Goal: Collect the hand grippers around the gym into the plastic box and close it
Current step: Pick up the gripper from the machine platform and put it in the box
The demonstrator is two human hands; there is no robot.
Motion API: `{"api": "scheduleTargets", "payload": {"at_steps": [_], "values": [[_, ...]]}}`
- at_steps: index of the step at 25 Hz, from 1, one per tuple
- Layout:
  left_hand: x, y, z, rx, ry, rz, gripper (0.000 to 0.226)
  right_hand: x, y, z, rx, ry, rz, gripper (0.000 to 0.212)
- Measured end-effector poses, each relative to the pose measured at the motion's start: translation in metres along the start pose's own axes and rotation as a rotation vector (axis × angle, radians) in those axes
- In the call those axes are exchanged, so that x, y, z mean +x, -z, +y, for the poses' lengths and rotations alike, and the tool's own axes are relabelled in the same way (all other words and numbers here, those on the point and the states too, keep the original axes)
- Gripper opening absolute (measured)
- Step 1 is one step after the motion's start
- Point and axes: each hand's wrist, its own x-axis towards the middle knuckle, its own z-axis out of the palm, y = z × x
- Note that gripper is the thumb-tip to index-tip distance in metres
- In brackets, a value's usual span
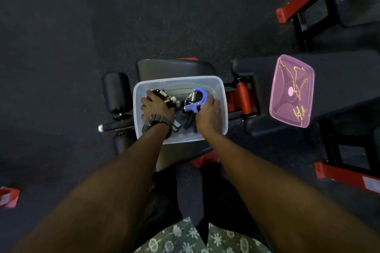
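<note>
A clear plastic box (218, 88) stands open on a black bench seat. Both my hands are inside it. My left hand (157, 108), with a black watch on the wrist, is closed around a black hand gripper (164, 95) with a steel spring. My right hand (207, 114) holds a blue hand gripper (196, 100) by its handle. A further black handle (188, 121) lies on the box floor between my hands. The pink translucent lid (291, 90) lies apart, upside down, on the black bench pad to the right.
The bench has black foam rollers (117, 92) on the left and a red frame (240, 96) between box and lid. More red and black gym equipment (312, 0) stands at the upper right and right. Dark rubber floor (61, 47) surrounds it all.
</note>
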Motion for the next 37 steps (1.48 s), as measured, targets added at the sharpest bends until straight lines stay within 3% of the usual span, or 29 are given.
{"api": "scheduleTargets", "payload": {"at_steps": [7, 10, 15, 19, 21, 24, 28, 31, 37], "values": [[-0.004, -0.006, -0.012, 0.008, -0.073, -0.084, 0.107, 0.002, 0.014, 0.003, -0.032, 0.127, 0.039, 0.057], [-0.004, -0.008, -0.016, -0.008, -0.073, -0.093, 0.114, 0.003, 0.017, 0.004, -0.172, 0.226, -0.046, 0.069], [-0.007, -0.007, -0.021, -0.048, -0.1, -0.115, 0.117, 0.009, 0.016, 0.008, -0.406, 0.274, -0.06, 0.065], [-0.018, 0.004, -0.019, -0.141, -0.116, -0.012, 0.092, 0.002, 0.028, 0.002, -0.378, 0.281, -0.094, 0.056], [-0.028, 0.017, -0.014, -0.248, -0.253, 0.074, 0.069, -0.004, 0.04, 0.0, -0.405, 0.41, 0.012, 0.046], [-0.052, 0.037, -0.002, -0.39, -0.404, -0.024, 0.058, -0.019, 0.053, -0.003, -0.275, 0.583, 0.049, 0.044], [-0.081, 0.057, 0.012, -0.555, -0.317, -0.145, 0.062, -0.037, 0.057, -0.019, 0.231, 0.316, -0.128, 0.044], [-0.091, 0.058, 0.021, -0.575, -0.322, -0.192, 0.054, -0.043, 0.068, -0.018, 0.351, 0.172, -0.172, 0.038], [-0.124, 0.012, 0.121, -0.576, -0.519, -0.258, 0.035, -0.031, 0.145, 0.074, 0.506, 0.024, 0.032, 0.039]]}}
